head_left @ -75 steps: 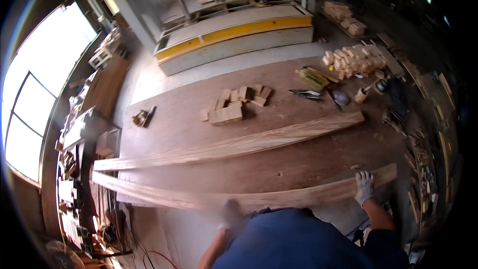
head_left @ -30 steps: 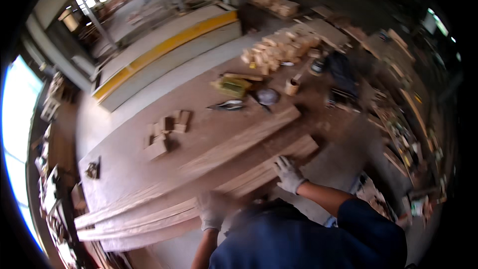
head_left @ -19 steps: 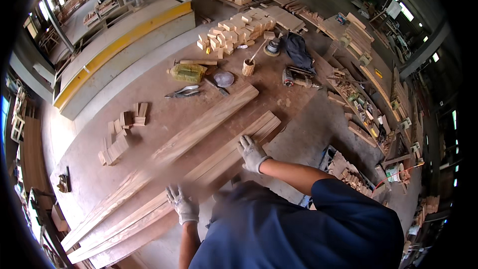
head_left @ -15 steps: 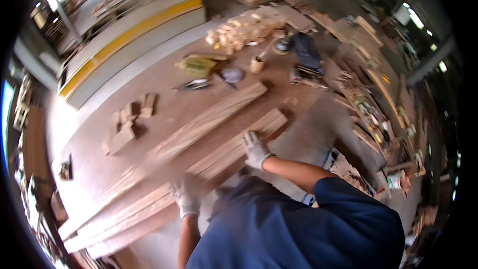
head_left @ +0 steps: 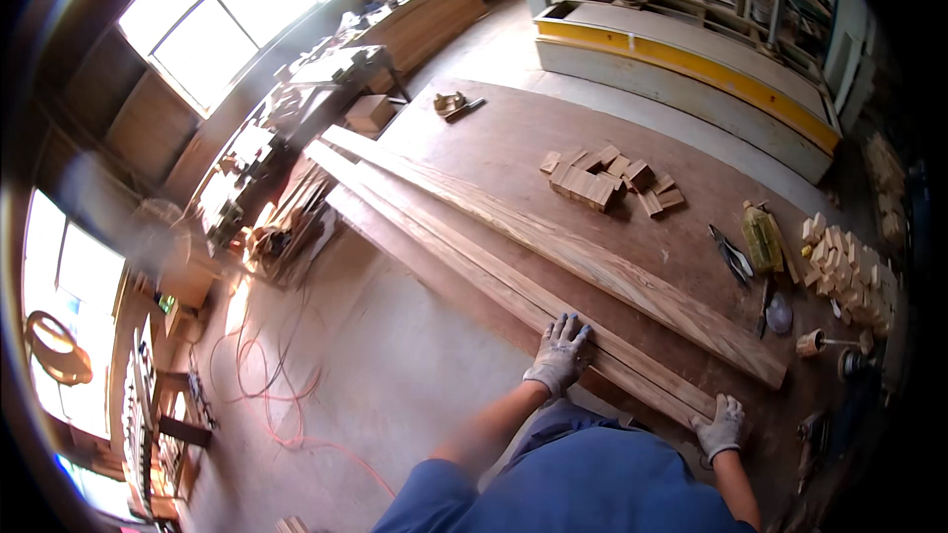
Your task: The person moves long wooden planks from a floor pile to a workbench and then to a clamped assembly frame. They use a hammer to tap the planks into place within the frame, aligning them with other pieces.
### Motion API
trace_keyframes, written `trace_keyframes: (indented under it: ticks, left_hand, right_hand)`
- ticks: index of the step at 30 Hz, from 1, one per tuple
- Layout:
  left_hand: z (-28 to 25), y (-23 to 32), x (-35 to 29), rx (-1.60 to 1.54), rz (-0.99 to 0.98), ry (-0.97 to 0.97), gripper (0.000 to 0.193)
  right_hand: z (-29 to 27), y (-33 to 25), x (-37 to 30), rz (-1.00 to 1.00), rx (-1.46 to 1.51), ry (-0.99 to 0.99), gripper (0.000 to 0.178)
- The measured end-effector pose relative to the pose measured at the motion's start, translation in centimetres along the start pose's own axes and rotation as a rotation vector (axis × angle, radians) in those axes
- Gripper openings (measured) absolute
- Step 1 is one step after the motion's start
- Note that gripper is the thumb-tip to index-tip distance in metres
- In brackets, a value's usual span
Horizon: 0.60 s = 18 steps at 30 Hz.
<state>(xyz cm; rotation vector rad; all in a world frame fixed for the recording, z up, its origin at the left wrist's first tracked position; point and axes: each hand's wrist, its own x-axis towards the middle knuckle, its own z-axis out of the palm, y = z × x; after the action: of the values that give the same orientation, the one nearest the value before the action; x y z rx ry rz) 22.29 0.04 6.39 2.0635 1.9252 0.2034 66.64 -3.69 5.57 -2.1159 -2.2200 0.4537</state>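
Two long wooden boards lie side by side along the near edge of a big brown work table. My left hand, in a whitish glove with darkened fingertips, rests on them with its fingers stretched out. At their right end is my right hand, also gloved; its fingers are extended and its thumb touches the board end. A third long board, with strong wavy grain, lies beyond the pair, with a gap that widens toward the right.
Small wood blocks sit on the table's far side. To the right are pliers, a yellow bag, a pile of wood pieces and a cup with a brush. A red hose crosses the floor at left.
My view has swung to the left, bringing the windows and the boards' far left ends into sight. My left hand, blurred before, now lies still on the boards; my right hand is at their end.
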Motion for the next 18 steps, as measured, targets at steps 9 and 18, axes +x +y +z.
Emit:
trace_keyframes:
  ticks: [9,18]
  left_hand:
    - [2.9,10.8,-3.0,-0.066,-0.267,0.002,0.085]
    - [3.9,12.9,-2.5,-0.033,-0.295,-0.033,0.085]
  right_hand:
    - [-3.7,10.6,-0.8,-0.095,0.013,-0.234,0.105]
    - [-4.2,11.4,-1.1,-0.111,-0.042,-0.267,0.105]
